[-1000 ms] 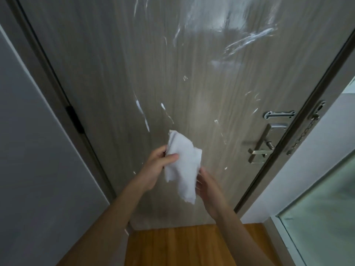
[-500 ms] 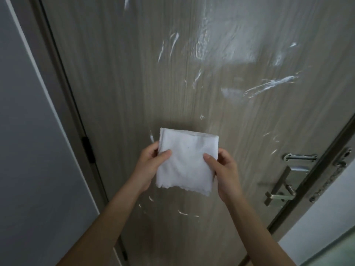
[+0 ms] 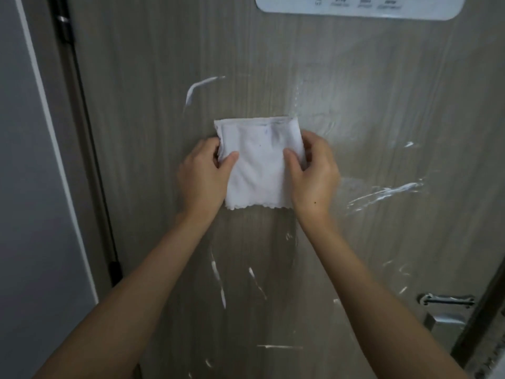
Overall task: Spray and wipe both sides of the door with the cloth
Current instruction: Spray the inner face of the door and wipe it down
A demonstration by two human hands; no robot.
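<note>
A folded white cloth (image 3: 259, 162) with a scalloped lower edge is held flat in front of the grey wood-grain door (image 3: 382, 119). My left hand (image 3: 203, 177) grips the cloth's left edge and my right hand (image 3: 314, 173) grips its right edge, thumbs on the front. Whether the cloth touches the door I cannot tell. White streaks of spray (image 3: 385, 194) lie on the door to the right of the cloth, above its left corner and below my forearms. No spray bottle is in view.
A white sign plate (image 3: 360, 8) is fixed high on the door. The metal handle and lock plate (image 3: 445, 310) sit at the lower right. Dark hinges (image 3: 64, 26) run along the frame on the left, beside a grey wall (image 3: 24, 187).
The cloth went from hanging crumpled between my hands to spread flat and folded square. Both hands have lifted it higher up the door, and my view has tilted up.
</note>
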